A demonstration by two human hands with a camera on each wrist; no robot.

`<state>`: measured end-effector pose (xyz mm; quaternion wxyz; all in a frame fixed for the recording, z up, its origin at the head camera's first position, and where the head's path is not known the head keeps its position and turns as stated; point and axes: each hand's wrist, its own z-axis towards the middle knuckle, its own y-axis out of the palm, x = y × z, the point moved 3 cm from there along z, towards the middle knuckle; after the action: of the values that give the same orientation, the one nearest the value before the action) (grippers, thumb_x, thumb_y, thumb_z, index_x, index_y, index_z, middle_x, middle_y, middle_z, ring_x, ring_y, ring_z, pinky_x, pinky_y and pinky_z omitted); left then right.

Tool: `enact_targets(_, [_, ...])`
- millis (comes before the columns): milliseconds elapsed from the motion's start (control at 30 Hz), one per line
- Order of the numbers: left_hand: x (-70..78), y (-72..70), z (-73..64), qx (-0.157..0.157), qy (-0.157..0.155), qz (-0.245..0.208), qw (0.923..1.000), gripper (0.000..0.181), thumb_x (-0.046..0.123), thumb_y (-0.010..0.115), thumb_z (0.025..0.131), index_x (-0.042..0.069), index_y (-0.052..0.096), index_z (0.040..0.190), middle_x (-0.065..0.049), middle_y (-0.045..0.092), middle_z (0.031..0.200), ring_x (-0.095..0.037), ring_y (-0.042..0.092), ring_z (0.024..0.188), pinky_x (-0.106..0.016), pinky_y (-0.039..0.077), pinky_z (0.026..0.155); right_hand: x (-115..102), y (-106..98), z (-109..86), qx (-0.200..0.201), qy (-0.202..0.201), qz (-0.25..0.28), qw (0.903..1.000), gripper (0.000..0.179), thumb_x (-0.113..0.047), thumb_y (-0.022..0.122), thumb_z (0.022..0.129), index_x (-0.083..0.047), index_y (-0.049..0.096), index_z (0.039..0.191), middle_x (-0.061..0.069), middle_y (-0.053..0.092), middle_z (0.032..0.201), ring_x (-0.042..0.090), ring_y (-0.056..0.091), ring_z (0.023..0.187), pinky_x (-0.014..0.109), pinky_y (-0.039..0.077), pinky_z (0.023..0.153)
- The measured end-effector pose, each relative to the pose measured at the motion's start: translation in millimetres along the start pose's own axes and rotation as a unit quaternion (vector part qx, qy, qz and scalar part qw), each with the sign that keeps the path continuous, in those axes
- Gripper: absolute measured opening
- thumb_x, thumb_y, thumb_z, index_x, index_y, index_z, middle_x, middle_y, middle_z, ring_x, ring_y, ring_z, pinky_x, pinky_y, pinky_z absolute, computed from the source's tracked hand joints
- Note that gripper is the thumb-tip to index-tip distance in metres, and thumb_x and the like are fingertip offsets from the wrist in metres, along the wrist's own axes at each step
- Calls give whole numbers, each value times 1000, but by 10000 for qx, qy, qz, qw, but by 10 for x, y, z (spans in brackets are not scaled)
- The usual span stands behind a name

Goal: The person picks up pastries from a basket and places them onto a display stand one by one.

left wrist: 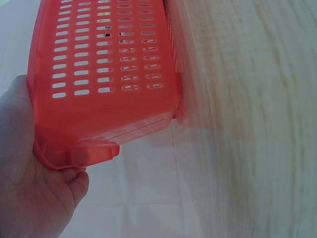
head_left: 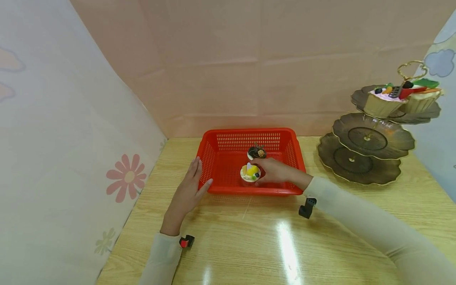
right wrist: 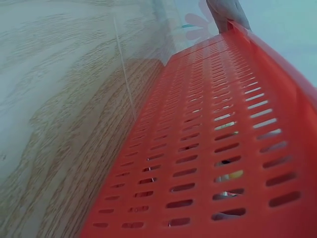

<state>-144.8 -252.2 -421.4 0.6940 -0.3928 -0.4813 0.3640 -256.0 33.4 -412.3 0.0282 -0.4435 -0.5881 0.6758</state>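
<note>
Inside a red plastic basket (head_left: 231,191), my right hand (head_left: 272,171) grips a cupcake (head_left: 250,173) topped with cream, yellow fruit and a blueberry, thumb on its near side and fingers on its far side. Just behind it sits a chocolate-topped cupcake (head_left: 256,152), partly covered by the hand. My left hand (head_left: 188,190) rests at the basket's front left corner, fingers laid along the left rim and thumb spread toward the front rim. In the right wrist view the slotted basket wall (right wrist: 198,134) hides the right hand and most of the cupcake.
A three-tier dark cake stand (head_left: 374,136) with gold edges stands to the right. Two decorated cupcakes (head_left: 382,103) sit on its top tier with a red-handled utensil (head_left: 409,92). The wooden table (head_left: 246,245) meets a wall behind the basket and a flowered wall at left.
</note>
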Motion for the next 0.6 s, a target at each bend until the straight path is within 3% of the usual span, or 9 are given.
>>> enact_targets(300, [-22, -4, -3, -39, -40, -3, 10000, 80, 43, 51, 106, 0, 12, 160, -13, 4, 170, -30, 6, 156, -51, 23, 120, 11, 54, 53, -103, 126, -40, 9999, 83, -31, 84, 86, 6, 43, 148, 24, 58, 138, 33, 62, 120, 47, 51, 101])
enact_targets(600, [-7, 5, 9, -133, -97, -18, 9999, 80, 47, 47, 107, 1, 10, 161, -11, 3, 171, -30, 6, 156, -50, 22, 121, 28, 47, 40, 84, 214, -28, 9997, 75, -31, 88, 82, 1, 53, 140, 16, 65, 130, 27, 65, 112, 44, 54, 97])
